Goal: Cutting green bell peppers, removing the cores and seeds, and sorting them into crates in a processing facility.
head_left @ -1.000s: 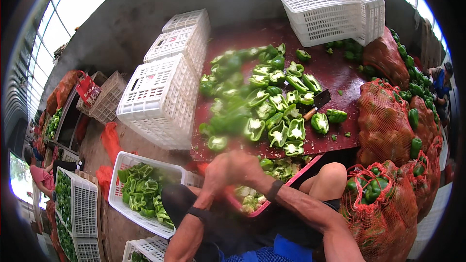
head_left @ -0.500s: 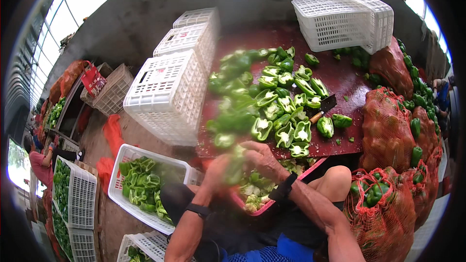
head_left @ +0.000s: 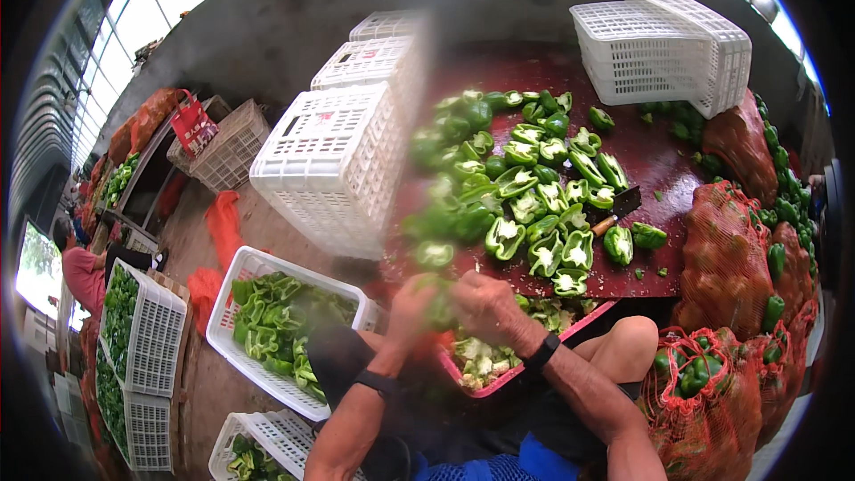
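My left hand (head_left: 411, 310) is closed around a green bell pepper piece (head_left: 439, 305), blurred by a smear over the picture. Beside it my right hand (head_left: 492, 305) is curled into a fist against the pepper; whatever its fingers pinch is hidden. Both hands are over the near edge of a dark red table (head_left: 623, 160) strewn with halved green bell peppers (head_left: 545, 254), pale cores showing. A knife (head_left: 619, 209) with a wooden handle lies among them. Below my hands, a pink tub (head_left: 570, 321) contains pale pepper cores and scraps (head_left: 485, 358).
Left of my legs, a white crate (head_left: 258, 254) holds cleaned pepper halves. Stacked white crates (head_left: 325, 138) flank the table's left; more crates (head_left: 655, 44) sit at its far right. Red mesh sacks (head_left: 726, 258) of peppers crowd the right. A person (head_left: 85, 276) sits far left.
The whole view has shifted, with the table and crates now farther right in the picture. My right fingers, more extended before, are curled into a fist. The pepper stays between my hands.
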### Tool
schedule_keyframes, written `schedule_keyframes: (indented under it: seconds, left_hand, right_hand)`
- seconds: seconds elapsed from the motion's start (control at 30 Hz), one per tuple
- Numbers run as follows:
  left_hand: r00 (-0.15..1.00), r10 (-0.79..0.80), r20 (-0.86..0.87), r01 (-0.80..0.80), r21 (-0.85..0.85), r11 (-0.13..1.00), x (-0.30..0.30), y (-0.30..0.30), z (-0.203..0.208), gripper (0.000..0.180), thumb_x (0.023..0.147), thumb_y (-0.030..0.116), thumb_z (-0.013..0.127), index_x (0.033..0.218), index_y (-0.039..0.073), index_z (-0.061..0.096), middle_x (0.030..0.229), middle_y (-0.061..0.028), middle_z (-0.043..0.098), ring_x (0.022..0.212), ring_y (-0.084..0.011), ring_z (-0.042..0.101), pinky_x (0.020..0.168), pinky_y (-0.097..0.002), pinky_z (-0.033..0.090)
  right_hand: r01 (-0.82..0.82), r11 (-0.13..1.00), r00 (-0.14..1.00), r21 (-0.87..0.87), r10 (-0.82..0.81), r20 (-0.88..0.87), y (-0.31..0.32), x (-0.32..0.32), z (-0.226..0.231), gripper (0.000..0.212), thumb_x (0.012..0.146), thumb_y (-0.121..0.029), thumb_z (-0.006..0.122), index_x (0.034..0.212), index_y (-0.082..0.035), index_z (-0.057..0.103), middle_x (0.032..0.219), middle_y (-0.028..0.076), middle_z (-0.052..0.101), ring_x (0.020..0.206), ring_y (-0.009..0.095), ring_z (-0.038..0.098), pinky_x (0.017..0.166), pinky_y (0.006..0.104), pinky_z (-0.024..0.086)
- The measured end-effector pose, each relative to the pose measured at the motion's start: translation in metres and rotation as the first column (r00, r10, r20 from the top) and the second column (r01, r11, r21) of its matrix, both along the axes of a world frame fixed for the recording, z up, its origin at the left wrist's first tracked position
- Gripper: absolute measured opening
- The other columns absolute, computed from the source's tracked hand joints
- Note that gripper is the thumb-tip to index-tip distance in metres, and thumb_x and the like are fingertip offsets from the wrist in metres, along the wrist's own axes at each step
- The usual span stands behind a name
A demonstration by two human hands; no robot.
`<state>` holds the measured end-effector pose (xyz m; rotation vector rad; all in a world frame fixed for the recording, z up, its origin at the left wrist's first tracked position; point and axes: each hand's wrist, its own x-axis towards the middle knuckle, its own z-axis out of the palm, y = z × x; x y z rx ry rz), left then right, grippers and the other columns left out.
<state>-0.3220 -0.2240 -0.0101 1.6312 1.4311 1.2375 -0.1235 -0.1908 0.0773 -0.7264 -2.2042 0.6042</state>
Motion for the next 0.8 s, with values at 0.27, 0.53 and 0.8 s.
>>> schedule_keyframes:
  seconds: [0.27, 0.53, 0.8]
  left_hand:
    - [0.960, 0.188, 0.208, -0.157, -0.155, 0.975, 0.026, 0.000, -0.001, 0.026, 0.095, 0.021, 0.055, 0.108, 0.000, 0.061, 0.092, -0.0154, 0.066, 0.085, -0.0243, 0.063, 0.077, -0.0357, 0.050]
    - [0.853, 0.520, 0.054, -0.520, -0.021, 0.854, -0.033, -0.018, 0.103, 0.029, 0.095, 0.019, 0.055, 0.118, 0.002, 0.060, 0.099, -0.0088, 0.063, 0.086, -0.0163, 0.058, 0.074, -0.0286, 0.049]
    - [0.344, 0.888, -0.306, -0.859, 0.279, 0.429, -0.296, -0.118, 0.082, 0.032, 0.089, 0.011, 0.062, 0.117, -0.004, 0.060, 0.101, -0.0161, 0.066, 0.084, -0.0261, 0.062, 0.078, -0.0377, 0.050]
  right_hand:
    - [-0.136, 0.984, 0.991, -0.113, 0.137, 0.004, -0.017, -0.022, -0.038, 0.017, 0.076, -0.004, 0.066, 0.092, -0.007, 0.066, 0.083, 0.015, 0.063, 0.077, 0.034, 0.064, 0.068, 0.0397, 0.053]
    - [-0.162, 0.768, 0.951, -0.619, -0.047, -0.307, -0.005, -0.006, -0.001, 0.010, 0.093, -0.006, 0.058, 0.089, 0.002, 0.063, 0.068, 0.005, 0.063, 0.058, 0.011, 0.061, 0.052, 0.0251, 0.052]
    - [0.233, 0.969, 0.972, -0.082, -0.233, 0.013, 0.052, -0.002, -0.076, 0.004, 0.082, -0.007, 0.064, 0.085, -0.005, 0.063, 0.073, 0.015, 0.062, 0.071, 0.035, 0.062, 0.065, 0.0436, 0.050]
